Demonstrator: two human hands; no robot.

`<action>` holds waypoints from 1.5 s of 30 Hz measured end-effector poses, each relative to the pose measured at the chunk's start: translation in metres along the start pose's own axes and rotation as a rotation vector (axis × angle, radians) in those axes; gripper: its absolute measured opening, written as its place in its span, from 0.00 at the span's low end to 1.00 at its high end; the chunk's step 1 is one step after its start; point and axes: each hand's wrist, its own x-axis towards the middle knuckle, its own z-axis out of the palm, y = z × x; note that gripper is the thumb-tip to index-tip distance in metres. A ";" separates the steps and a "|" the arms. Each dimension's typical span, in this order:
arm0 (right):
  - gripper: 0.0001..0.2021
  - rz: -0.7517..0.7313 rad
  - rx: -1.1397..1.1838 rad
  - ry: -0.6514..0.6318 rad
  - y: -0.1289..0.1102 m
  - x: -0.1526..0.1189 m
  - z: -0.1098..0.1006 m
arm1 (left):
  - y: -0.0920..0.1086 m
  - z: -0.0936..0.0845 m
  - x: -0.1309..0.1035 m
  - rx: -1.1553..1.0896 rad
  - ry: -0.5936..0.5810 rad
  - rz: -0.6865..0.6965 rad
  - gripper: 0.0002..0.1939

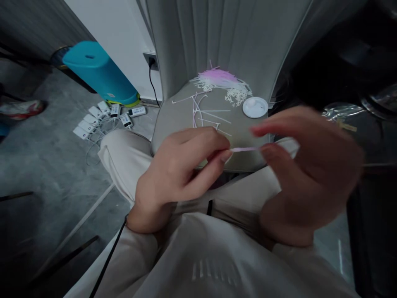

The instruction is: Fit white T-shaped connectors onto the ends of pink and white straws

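My left hand [189, 165] is closed in a pinch on a thin pale-pink strip [245, 149], which sticks out to the right of the fingertips. The far end of the strip reaches my right hand [310, 165], beside the thumb tip; whether they touch I cannot tell. The right thumb and forefinger are spread apart, and that hand is slightly blurred. Beyond my hands, several loose thin white and lilac sticks [200, 109] with small T-shaped ends lie on the grey chair seat [167, 120]. A bundle of similar pink-and-white sticks [218, 76] rests at the seat's back.
A small white round dish [255, 107] sits at the seat's right edge. On the floor to the left stand a teal container [99, 70] and several white cabled devices [89, 122]. A plug [151, 62] is in the wall socket. Clear plastic packaging [344, 114] lies at right.
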 end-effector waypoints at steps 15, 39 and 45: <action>0.12 -0.129 -0.104 -0.173 -0.011 0.019 0.014 | 0.004 -0.005 0.001 0.020 -0.165 0.063 0.08; 0.16 -0.167 -0.046 -0.272 -0.012 0.024 0.005 | 0.006 -0.007 -0.003 0.050 -0.190 0.105 0.06; 0.15 -0.219 -0.061 -0.371 -0.006 0.027 -0.003 | 0.007 -0.003 -0.004 0.038 -0.197 0.087 0.05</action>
